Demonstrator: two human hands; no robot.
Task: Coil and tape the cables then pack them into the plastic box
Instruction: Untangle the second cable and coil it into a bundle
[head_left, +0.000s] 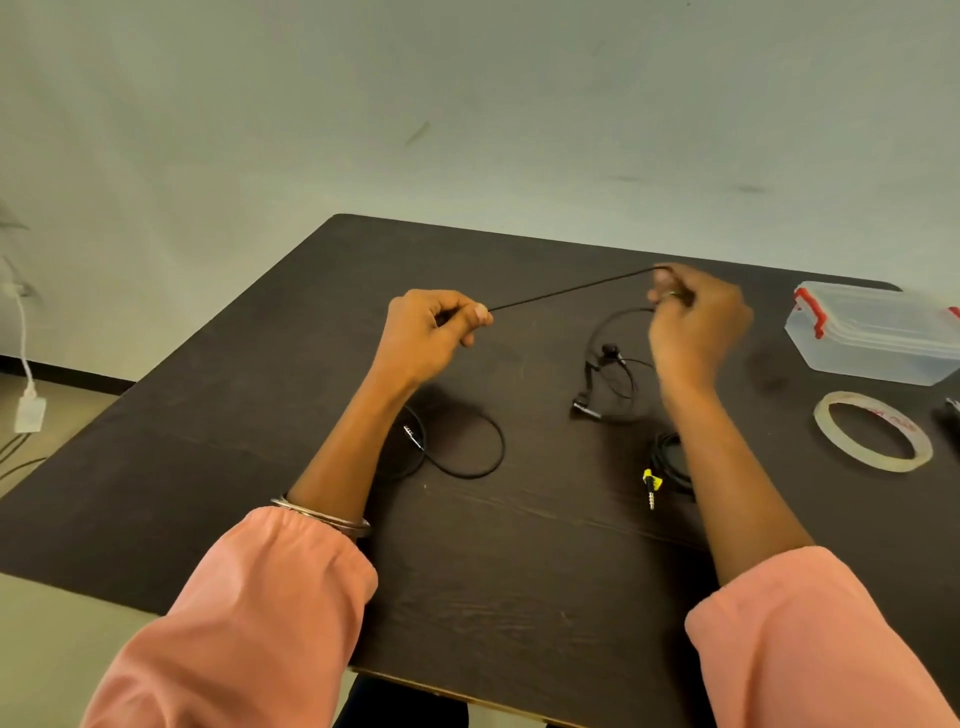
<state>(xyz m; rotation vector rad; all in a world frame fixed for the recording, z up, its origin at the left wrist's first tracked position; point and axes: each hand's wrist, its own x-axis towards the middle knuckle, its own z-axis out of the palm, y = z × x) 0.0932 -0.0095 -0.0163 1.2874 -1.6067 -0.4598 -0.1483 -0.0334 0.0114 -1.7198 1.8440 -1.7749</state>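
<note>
Stretching black cable (571, 288) taut between both grips

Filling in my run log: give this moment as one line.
left hand and right hand pinch black cable taut | tape roll untouched | plastic box closed

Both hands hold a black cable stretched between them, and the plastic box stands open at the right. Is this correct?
Not quite. The head view shows the box closed, its lid on. The rest holds: left hand and right hand pinch the stretched cable.
</note>
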